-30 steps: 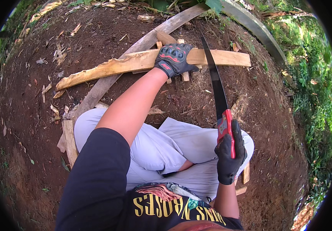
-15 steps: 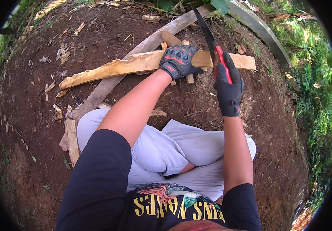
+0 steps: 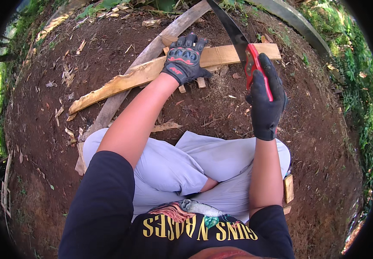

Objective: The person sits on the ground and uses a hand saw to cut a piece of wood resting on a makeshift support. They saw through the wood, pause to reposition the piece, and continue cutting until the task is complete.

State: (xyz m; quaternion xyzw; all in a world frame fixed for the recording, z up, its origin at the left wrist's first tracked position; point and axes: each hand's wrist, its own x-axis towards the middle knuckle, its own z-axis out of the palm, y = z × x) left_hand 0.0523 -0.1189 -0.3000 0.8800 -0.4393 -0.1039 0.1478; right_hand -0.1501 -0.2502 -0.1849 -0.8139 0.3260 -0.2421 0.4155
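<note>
A long, light wooden board (image 3: 128, 81) with a rough, wavy left end lies slantwise on the ground ahead of me. My left hand (image 3: 184, 60), in a black glove with red trim, rests flat on top of it, fingers spread. In my right hand (image 3: 266, 103), also gloved in black, is the red handle of a hand saw (image 3: 231, 26) with a curved dark blade. The blade points up and to the left, crossing above the board near its right end; whether it touches the wood is hard to tell. Small wooden pieces (image 3: 201, 82) show under the board.
A long grey-brown timber (image 3: 119, 101) runs diagonally beneath the board. Wood chips and scraps (image 3: 67, 75) litter the brown soil. A curved grey edging (image 3: 296, 21) and green plants (image 3: 350, 77) border the far right. Small wood blocks (image 3: 288, 188) lie beside my right knee.
My left hand has loosened from around the board and shifted left, its fingers now spread. The saw has drawn back toward me and right. The board's right end has swung slightly away.
</note>
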